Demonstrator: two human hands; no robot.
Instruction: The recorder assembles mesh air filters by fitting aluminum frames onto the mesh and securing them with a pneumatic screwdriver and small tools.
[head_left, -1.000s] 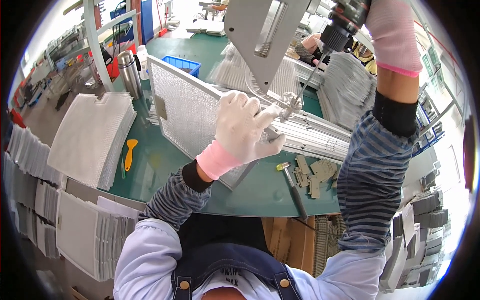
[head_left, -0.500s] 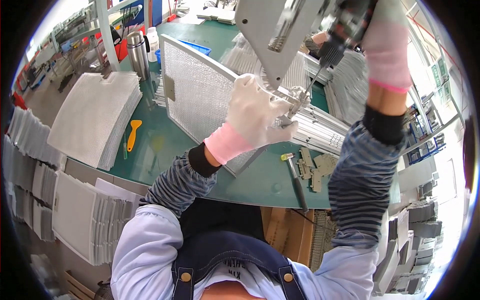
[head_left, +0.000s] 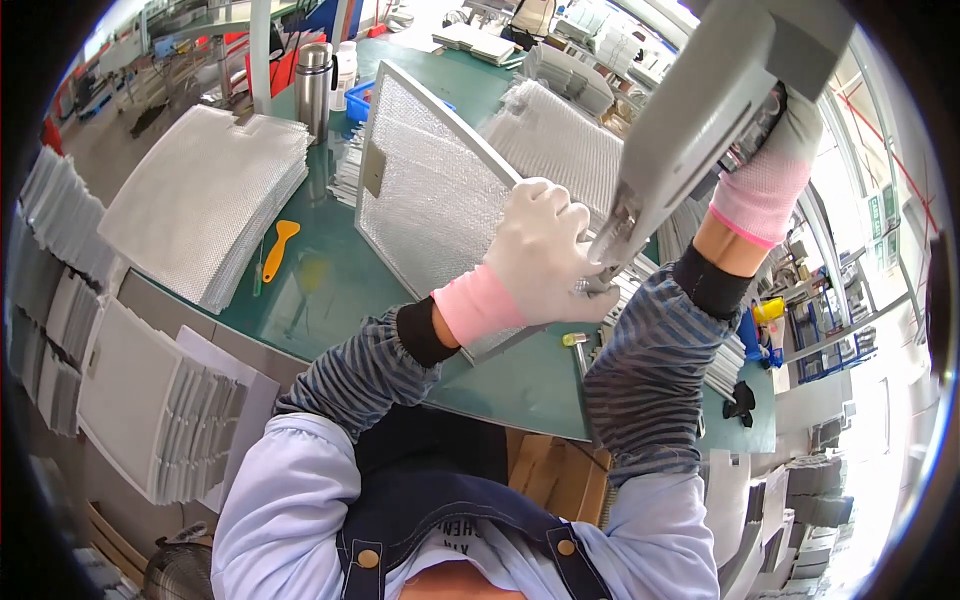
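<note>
Left hand (head_left: 545,240) on a framed mesh panel (head_left: 430,190), right hand (head_left: 795,130) up behind a grey metal bracket (head_left: 690,120).
So the gloved left hand is curled tight at the panel's right end, thumb and fingertip right by the bracket's lower tip, and the panel leans up off the green bench (head_left: 340,300). The right hand looks wrapped around a dark power tool (head_left: 752,130), though the bracket hides most of it, tip included. My worry: if that tool slips, those left fingertips are awfully close, and a loose grip could let the panel twist. Further out: yellow scraper (head_left: 281,250), stack of mesh sheets (head_left: 200,180), steel thermos (head_left: 313,95).
</note>
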